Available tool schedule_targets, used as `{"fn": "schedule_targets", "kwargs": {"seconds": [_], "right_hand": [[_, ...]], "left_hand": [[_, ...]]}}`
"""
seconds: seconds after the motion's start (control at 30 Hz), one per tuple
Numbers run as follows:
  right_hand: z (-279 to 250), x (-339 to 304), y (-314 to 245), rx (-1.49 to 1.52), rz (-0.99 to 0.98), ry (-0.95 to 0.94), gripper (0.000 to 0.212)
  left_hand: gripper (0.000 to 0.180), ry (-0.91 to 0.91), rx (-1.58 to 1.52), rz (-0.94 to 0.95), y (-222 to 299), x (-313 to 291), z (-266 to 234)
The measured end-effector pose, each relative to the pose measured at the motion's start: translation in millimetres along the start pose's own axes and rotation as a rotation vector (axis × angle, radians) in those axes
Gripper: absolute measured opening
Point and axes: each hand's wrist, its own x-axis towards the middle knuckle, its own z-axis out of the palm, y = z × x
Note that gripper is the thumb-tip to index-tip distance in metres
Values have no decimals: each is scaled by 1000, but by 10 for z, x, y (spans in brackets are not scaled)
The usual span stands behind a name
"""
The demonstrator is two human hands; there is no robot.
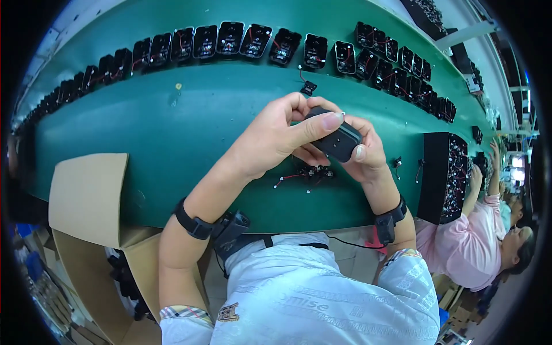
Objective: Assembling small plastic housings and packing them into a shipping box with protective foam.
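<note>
A small black plastic casing [340, 144] with rounded corners is held up above the green tabletop, tilted, between both hands. My left hand [284, 131] grips it from the left, its thumb lying across the top. My right hand [371, 150] closes round the right end, with the thumb at the lower corner. Fingers partly cover the casing, so its far side is hidden. Beneath the hands lies a small pile of black parts [318, 171] with red wires and white plugs. Just beyond them rests a single small black part [309, 87] with a wire.
A long row of open black casings [230, 39] with wires curves along the far side; more casings [397, 77] stand in rows at the right. A black bin [432, 178] holds many small parts. An open cardboard box [86, 198] stands lower left. Another person [468, 247] works at the right.
</note>
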Motion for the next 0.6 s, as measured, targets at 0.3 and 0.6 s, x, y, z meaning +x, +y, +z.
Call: {"fn": "schedule_targets", "kwargs": {"seconds": [0.3, 0.6], "right_hand": [[219, -98, -130, 150, 146, 94, 86], [151, -154, -230, -4, 103, 110, 52]], "left_hand": [[44, 239, 392, 182, -93, 20, 70], [48, 325, 620, 303, -130, 90, -15]]}}
